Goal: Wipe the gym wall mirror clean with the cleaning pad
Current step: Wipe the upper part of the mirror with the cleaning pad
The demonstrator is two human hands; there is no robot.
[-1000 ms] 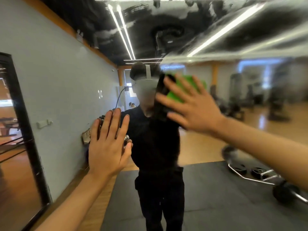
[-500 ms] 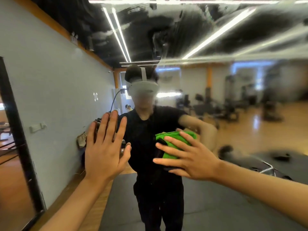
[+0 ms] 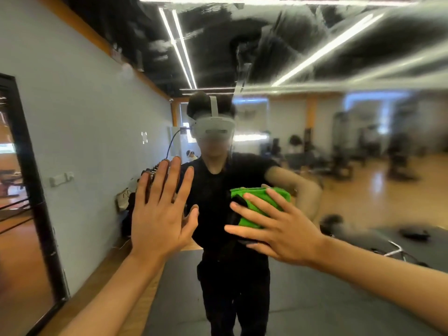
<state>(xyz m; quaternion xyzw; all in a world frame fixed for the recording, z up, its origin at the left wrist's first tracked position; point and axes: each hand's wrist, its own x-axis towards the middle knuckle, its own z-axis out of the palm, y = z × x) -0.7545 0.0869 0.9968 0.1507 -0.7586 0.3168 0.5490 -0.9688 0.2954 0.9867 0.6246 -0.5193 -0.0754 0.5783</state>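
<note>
Pressing a green cleaning pad (image 3: 260, 206) flat against the gym wall mirror (image 3: 351, 57), the right hand (image 3: 278, 229) had its fingers spread straight over the pad, a grip that was open rather than clamped, at about chest height of the person reflected in the glass. The left hand (image 3: 160, 214) was planted on the mirror just to the left of it, palm flat, fingers straight and apart, holding nothing. Hazy grey streaks smeared the upper part of the glass, across the reflected black ceiling and its strip lights (image 3: 180, 49). Lower down, the mirror gave back a dark floor mat (image 3: 315, 299), wooden flooring and blurred gym machines (image 3: 397, 156) on the right.
</note>
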